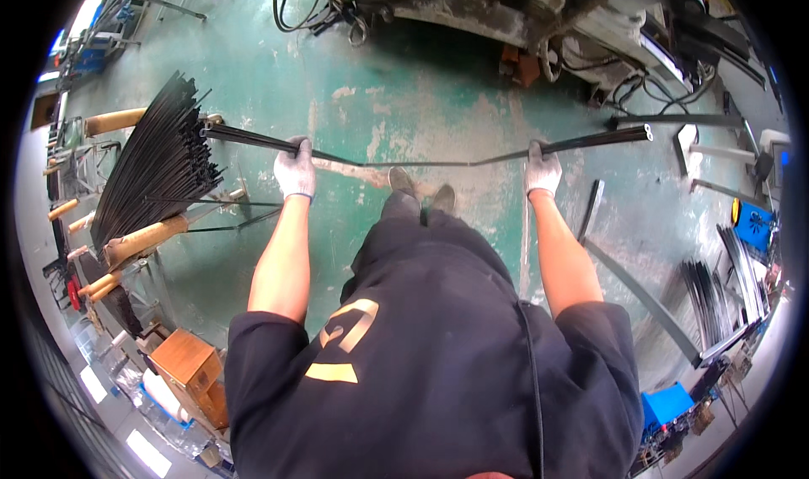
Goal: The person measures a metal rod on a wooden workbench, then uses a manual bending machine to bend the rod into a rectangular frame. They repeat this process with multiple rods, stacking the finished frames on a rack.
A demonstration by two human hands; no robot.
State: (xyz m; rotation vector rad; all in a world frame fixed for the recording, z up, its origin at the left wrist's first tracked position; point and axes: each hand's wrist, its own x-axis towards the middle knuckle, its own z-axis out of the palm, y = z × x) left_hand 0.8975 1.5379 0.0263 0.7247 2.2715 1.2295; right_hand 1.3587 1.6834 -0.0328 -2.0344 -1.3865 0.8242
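A long, thin, dark metal bar (417, 165), bent at two places, spans in front of me above the floor. Its middle run is straight and both outer parts angle upward. More than one piece seems to lie together at the ends, where hollow openings show at the right tip; I cannot tell how many. My left hand (295, 171), in a whitish work glove, is closed round the left part. Gripping the right part is my right hand (543, 172), gloved the same way. Both arms are stretched forward.
To the left, a large bundle of dark rods (147, 163) rests on a rack with tan rollers (147, 239). A big machine (480, 11) with hanging cables stands ahead. At right are a metal frame (645, 298) and upright dark bars (704, 289). A wooden box (187, 363) sits lower left.
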